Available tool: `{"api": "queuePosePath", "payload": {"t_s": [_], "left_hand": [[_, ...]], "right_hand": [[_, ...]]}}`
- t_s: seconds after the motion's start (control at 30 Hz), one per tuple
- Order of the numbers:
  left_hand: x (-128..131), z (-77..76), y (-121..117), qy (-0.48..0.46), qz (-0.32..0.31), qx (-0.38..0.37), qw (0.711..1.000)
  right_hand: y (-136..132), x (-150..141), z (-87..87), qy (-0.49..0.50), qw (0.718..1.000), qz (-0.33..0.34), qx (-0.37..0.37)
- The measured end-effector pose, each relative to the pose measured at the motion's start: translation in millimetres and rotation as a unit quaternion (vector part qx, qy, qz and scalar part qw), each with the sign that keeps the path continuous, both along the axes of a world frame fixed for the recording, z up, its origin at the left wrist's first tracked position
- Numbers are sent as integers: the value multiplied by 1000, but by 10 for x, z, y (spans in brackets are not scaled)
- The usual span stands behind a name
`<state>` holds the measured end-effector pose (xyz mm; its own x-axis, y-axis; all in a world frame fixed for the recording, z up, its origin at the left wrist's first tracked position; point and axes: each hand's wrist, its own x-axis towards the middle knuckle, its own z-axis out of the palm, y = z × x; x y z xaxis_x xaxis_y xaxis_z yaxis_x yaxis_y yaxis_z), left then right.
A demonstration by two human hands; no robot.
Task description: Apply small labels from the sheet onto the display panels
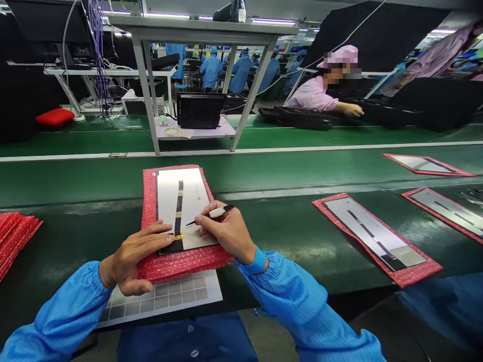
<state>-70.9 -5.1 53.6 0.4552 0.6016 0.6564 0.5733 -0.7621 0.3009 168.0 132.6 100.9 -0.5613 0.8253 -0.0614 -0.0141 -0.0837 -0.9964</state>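
Observation:
A flat display panel [192,190] lies on a stack of red bubble-wrap sheets [181,264] in front of me. Down its pale back runs a black flex cable [178,206], with a yellow piece of tape [178,236] near its lower end. My left hand [138,251] rests on the panel's lower left edge, fingers stretched out and fingertips beside the tape. My right hand [228,229] grips slim pointed tweezers [217,212], black with a white middle. Their tip is close to the cable's right side; whether it touches the panel I cannot tell.
A white sheet with grey squares [173,296] lies under the stack. More red bubble-wrap [17,239] is piled at left. At right, a panel [372,231] and others lie on red wrap. Beyond stand a metal frame [204,27] and a person in pink [311,95].

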Motion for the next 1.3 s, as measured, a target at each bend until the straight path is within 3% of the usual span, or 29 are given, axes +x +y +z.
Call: {"api": "queuePosePath", "payload": {"t_s": [0.13, 0.3, 0.4, 0.5, 0.57, 0.63, 0.7, 0.77, 0.83, 0.93, 1.0, 1.1, 1.3], "left_hand": [[80, 169, -44, 72, 18, -64, 995], [276, 337, -122, 176, 85, -113, 974], [395, 368, -188, 220, 135, -106, 960], [528, 327, -340, 192, 182, -49, 963], [646, 237, -502, 124, 190, 22, 974], [792, 94, -679, 54, 153, 63, 985], [949, -95, -823, 31, 96, 12, 995], [1082, -315, -895, 48, 93, -82, 991], [1173, -540, -893, 80, 135, -152, 976], [1242, -821, -808, 125, 182, -216, 951], [1269, -939, -744, 147, 187, -250, 939], [1302, -1012, -694, 160, 192, -277, 928], [1330, -1006, -722, 158, 210, -274, 925]], "right_hand": [[-4, 11, -2, 11, 1000, 7, -3], [-9, 0, 5, 12, 1000, 8, 13], [-27, -6, 28, 15, 1000, -2, 20], [-125, 114, 45, 41, 995, -63, 59], [-251, 321, 12, 66, 984, -120, 111], [-406, 615, -84, 72, 966, -167, 181], [-555, 923, -245, 56, 944, -191, 264], [-667, 1149, -448, 11, 935, -179, 305], [-731, 1232, -659, -39, 947, -151, 280], [-744, 1130, -934, -132, 977, -60, 158], [-721, 1017, -1073, -141, 986, -32, 88], [-681, 916, -1208, -119, 991, -18, 54], [-652, 920, -1314, -124, 989, 8, 76]]}}
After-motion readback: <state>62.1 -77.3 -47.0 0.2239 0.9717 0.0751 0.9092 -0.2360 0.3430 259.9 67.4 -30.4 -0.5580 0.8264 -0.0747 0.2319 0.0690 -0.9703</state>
